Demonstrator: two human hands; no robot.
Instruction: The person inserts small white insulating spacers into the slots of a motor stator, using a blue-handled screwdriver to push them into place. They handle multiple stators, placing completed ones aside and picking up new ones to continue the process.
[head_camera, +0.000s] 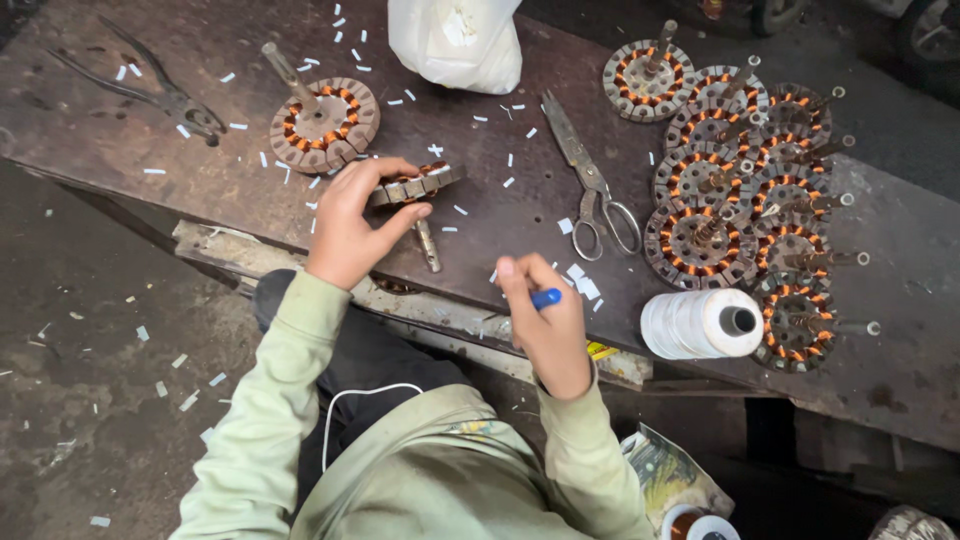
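Standing right by the bench here, and looking down from the head camera: the person's left hand (348, 228) is gripping a wound motor stator (415, 186), fingers and thumb pressed around its rim, holding it tilted on edge just above the dark metal workbench (120, 90), with its shaft pointing down toward the near edge. The right hand (548, 322) is pinching a small blue-handled tool (546, 298) between thumb and fingers, hovering near the bench edge, apart from the stator.

What's bugging me: that stator is being held on its rim only, so a slip could be dropping it off the near edge onto the floor, and the copper windings wouldn't love that. The scissors (592, 184) are lying open-ish just beside the working spot, so a careless reach might be catching a blade. The stack of finished stators (745, 190) is leaning on itself, and the white thread spool (702, 323) is lying on its side touching it, near the edge, so a nudge could be sending it rolling. White paper slips (510, 182) everywhere too, easy to lose one.
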